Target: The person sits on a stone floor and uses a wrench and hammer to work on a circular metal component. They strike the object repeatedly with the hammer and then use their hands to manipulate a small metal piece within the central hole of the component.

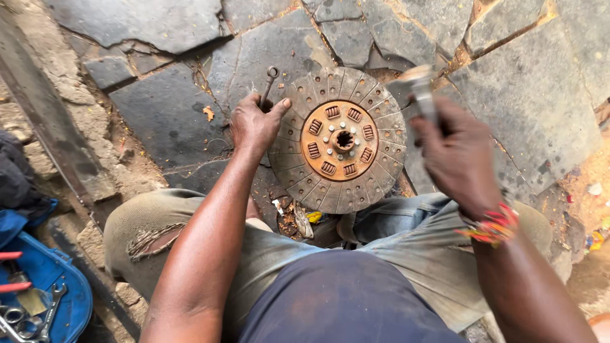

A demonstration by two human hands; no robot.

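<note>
From my head camera I look down at my lap and the stone floor [165,114]. A round disc [338,140] lies flat on the floor in front of my knees. It is grey around the outside and rusty orange in the middle, with a small hole at the center.

My left hand [254,124] sits at the left edge of the disc. My thumb touches the rim. My fingers [244,105] are closed around a thin metal rod [269,86] with a ring at its top. The rod stands just beside the disc.

My right hand [457,155] is up in the air, over the right side of the disc. Its fingers are shut tight on a hammer [420,92]. The hammer looks blurry, so I cannot see its head well. I have bright bands [492,225] on that wrist.

Far left, a blue tray [54,273] holds wrenches [32,317].
</note>
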